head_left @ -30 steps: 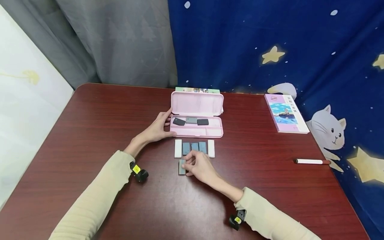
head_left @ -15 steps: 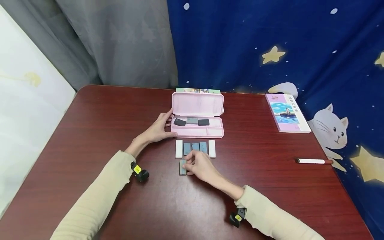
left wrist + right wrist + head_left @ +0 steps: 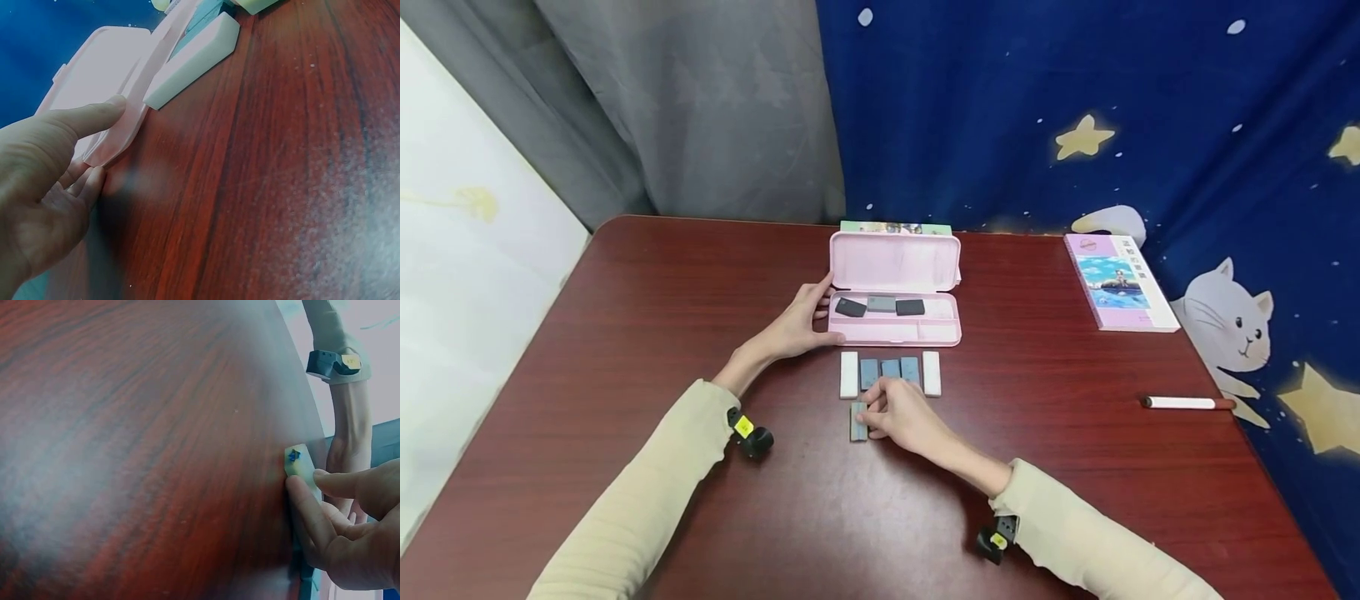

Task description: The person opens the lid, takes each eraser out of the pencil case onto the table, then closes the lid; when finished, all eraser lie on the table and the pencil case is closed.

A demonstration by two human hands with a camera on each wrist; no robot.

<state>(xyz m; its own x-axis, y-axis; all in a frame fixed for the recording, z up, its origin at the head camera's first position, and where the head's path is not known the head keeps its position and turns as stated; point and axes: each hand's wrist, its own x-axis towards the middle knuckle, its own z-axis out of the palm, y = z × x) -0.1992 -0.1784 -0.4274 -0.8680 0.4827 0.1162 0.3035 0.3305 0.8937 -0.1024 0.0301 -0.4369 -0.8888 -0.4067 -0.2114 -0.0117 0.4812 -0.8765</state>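
My left hand holds the left end of an open pink pencil case; in the left wrist view its thumb lies along the case's front side and the other fingers curl at its end. Two dark blocks and a grey block lie in the back compartment. My right hand pinches a small grey-green block at its right side, close over the table. The right wrist view shows the block's pale end with a blue mark. Behind that hand stand several blue-grey blocks, partly hidden by the fingers.
A white block and another white block flank the blue-grey row, just in front of the case. A book lies at the back right, with a white marker nearer the right edge. Curtains hang behind the table.
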